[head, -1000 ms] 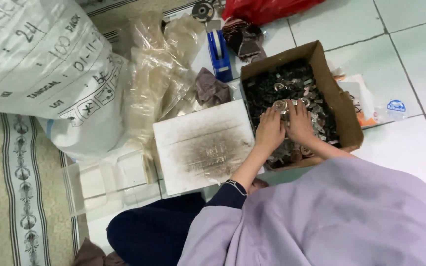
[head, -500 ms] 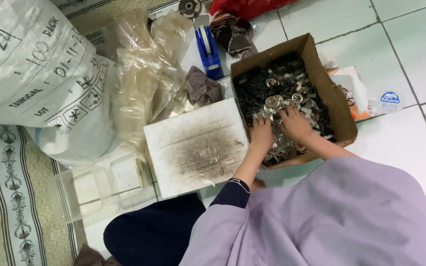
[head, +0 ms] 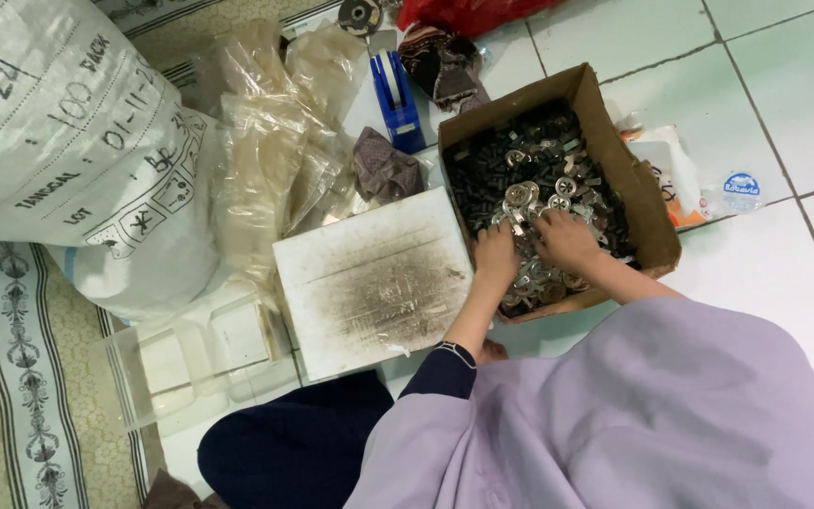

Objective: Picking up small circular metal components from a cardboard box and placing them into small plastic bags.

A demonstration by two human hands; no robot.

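A brown cardboard box (head: 647,212) sits on the tiled floor, filled with several small dark and silvery round metal parts (head: 529,165). Both of my hands are inside it. My left hand (head: 495,256) rests palm down on the parts near the box's left wall. My right hand (head: 565,240) lies just to its right, fingers spread over the silvery pieces. Whether either hand grips a part is hidden by the fingers. A dirty white square board (head: 374,281) lies flat just left of the box.
A large white woven sack (head: 58,141) stands at the left, with crumpled clear plastic bags (head: 266,141) beside it. A blue tape dispenser (head: 396,94), dark cloths (head: 383,170), a clear plastic tray (head: 190,363), a small packet (head: 685,179) and a patterned rug (head: 11,377) surround me.
The view has shifted so the box sits a little lower and further right. My hands have slid slightly toward the near part of the box, still among the metal parts.
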